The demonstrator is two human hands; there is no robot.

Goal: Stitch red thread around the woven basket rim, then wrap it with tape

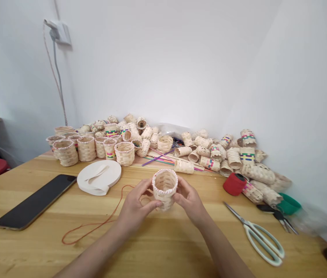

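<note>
A small woven bamboo basket (165,197) with a pink-and-white stitched rim is held upright just above the table, its open top tilted toward me. My left hand (137,202) grips its left side, thumb on the front and fingers behind. On the opposite side, my right hand (188,199) is closed on the same basket, thumb at the lower front. The fingertips behind the basket are partly hidden. A red-orange thread (105,221) lies in loops on the table by my left hand.
Left of my hands are a white tape roll (112,175) and a black phone (37,200). Scissors (260,236), a red thread spool (234,183), a green object (289,203) and keys (280,220) lie on the right. Several woven baskets (125,154) line the wall side.
</note>
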